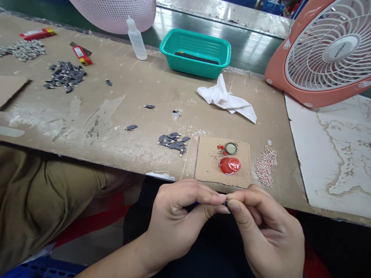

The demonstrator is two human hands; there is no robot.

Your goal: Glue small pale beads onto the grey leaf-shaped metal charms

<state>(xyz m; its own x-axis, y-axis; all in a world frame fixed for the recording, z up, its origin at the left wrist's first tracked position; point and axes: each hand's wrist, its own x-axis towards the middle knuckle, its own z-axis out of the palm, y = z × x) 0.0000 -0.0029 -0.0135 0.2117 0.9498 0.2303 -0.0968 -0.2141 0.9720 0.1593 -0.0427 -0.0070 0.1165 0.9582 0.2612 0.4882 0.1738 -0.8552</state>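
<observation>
My left hand (185, 216) and my right hand (263, 224) meet fingertip to fingertip at the table's front edge. Both are closed in a pinch on a small dark piece (225, 202), mostly hidden by the fingers. Just beyond them lies a cardboard square (210, 170) with a red cap-like disc (230, 165), a bottle cap (231, 148) and tiny red bits (221, 147). To its left is a small heap of dark grey leaf-shaped pieces (174, 142) with pale tips. Right of the cardboard, many tiny pinkish beads (266, 166) are spread out.
A white cloth (224, 97), a green basket (194, 71) and a squeeze bottle (137, 42) stand toward the back. A pink fan (311, 58) is at right. More grey pieces (65, 75) lie at left. Another person's knee (72, 181) is close on the left.
</observation>
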